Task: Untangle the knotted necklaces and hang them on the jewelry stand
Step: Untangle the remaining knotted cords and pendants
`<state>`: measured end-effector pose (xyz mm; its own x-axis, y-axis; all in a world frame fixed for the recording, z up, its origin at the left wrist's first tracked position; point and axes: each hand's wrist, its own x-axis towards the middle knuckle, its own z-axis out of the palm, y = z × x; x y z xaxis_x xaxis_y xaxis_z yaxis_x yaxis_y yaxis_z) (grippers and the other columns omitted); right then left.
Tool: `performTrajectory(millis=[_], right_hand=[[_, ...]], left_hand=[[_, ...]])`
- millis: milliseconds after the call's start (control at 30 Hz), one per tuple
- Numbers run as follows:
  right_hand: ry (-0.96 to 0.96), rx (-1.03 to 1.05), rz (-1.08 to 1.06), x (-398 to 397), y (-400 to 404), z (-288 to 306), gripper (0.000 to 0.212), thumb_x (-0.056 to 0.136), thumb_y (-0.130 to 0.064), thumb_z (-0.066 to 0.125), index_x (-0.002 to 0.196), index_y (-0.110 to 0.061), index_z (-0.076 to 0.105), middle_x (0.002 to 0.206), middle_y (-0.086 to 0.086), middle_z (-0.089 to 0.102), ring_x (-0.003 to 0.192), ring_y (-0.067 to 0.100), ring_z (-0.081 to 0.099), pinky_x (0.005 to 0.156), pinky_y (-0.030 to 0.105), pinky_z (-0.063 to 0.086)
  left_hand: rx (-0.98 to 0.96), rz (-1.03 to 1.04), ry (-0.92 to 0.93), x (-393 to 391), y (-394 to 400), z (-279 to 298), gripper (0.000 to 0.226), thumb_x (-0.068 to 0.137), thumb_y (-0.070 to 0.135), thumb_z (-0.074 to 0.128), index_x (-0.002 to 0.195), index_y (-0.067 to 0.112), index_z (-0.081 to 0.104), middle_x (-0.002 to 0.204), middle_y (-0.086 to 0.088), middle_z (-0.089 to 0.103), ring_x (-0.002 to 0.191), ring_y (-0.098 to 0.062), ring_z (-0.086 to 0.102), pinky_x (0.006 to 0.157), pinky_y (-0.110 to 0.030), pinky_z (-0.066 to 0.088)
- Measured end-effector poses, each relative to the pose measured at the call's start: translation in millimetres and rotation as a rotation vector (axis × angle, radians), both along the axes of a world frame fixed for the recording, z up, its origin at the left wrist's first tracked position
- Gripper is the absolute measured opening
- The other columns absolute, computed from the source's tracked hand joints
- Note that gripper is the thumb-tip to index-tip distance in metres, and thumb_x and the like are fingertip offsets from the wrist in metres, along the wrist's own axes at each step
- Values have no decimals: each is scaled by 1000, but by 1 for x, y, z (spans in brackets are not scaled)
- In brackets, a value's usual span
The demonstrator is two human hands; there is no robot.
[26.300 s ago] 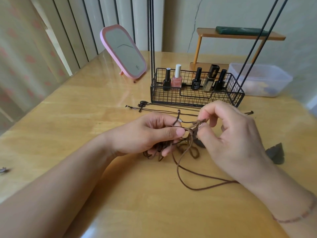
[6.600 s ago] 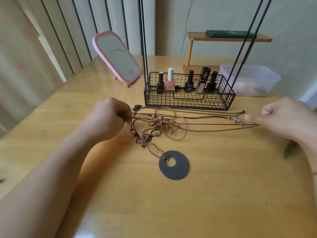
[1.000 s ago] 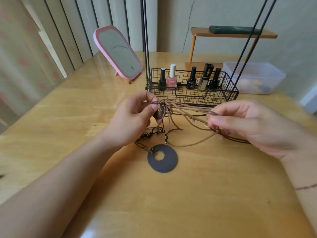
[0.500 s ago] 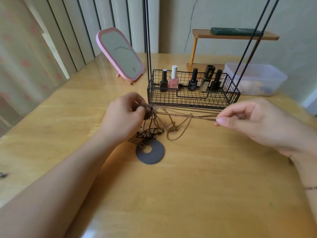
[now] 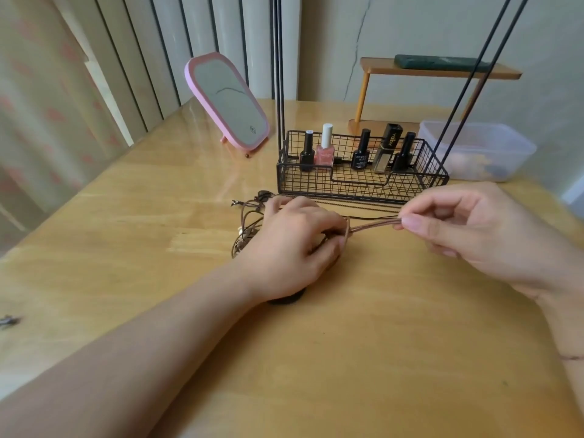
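Grip: your left hand (image 5: 294,245) clamps the knotted necklaces (image 5: 249,229) mid-table; your right hand (image 5: 467,229) pinches brown cords (image 5: 373,224) pulled taut.
Progress: tangle unresolved, nothing visibly hung on the jewelry stand (image 5: 363,181) near the far edge.
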<state>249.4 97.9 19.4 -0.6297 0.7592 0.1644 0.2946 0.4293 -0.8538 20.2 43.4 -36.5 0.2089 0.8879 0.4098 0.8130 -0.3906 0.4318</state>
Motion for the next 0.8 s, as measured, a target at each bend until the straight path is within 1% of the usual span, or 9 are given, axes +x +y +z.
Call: performTrajectory(millis=[100,167,233,333,433,533,600,700,800], right_hand=[[-118,40,-6,1,0,-2,23,71,-50,65,79,-30,75,61,1,63,51,6,47,50,13,37],[-232,75,-22,-4,-1,-5,32,71,-60,57,83,-36,74,64,-8,68,51,1,54,53,9,40],[-179,91,-54,-14,-5,-12,38,77,-64,48,98,-42,69,70,-14,70,52,-1,59,55,10,44],[-18,66,-68,-36,-15,-27,39,86,-61,44,112,-41,66,74,-1,70,47,4,54,53,19,44],[27,31,-47,-46,-21,-34,36,85,-57,51,93,-28,71,61,4,66,44,14,44,46,27,36],[-11,14,-137,-39,-15,-30,52,88,-57,49,64,-12,63,52,6,61,42,14,46,50,28,38],[-109,34,-200,-31,-10,-26,64,85,-65,45,51,-12,58,53,12,60,43,16,49,55,32,43],[-329,191,-170,-23,-6,-23,65,74,-73,49,46,-15,58,70,0,64,58,13,59,64,32,46],[-133,157,-24,-19,-6,-20,48,78,-69,63,53,-28,66,108,-17,64,79,2,63,72,20,45]], left_hand=[[72,-60,-124,-3,3,1,13,95,22,55,95,23,68,86,21,62,88,-7,54,88,-35,44],[104,-98,-166,-4,0,5,12,97,17,55,93,21,65,85,20,56,83,-2,52,79,-20,42],[110,-122,-165,-5,-1,7,11,98,19,55,92,19,64,84,15,55,81,-2,52,74,-16,40],[126,-114,-120,-5,0,7,18,97,27,57,90,15,67,81,11,52,75,-2,50,68,-17,39],[136,-110,-146,-8,-1,7,19,98,26,57,84,16,65,73,17,50,67,3,48,63,-9,34],[54,-67,-384,-10,-4,8,25,100,29,54,81,16,62,58,17,46,54,-2,44,53,-12,33],[83,-9,-553,-14,-2,11,24,101,29,51,81,18,60,55,18,46,51,-1,41,51,-14,34],[135,104,-786,-22,4,14,25,101,28,50,80,19,56,49,17,44,47,0,36,49,-20,31],[154,181,-803,-28,6,14,26,104,26,50,79,19,57,48,16,44,45,-1,34,45,-20,30]])
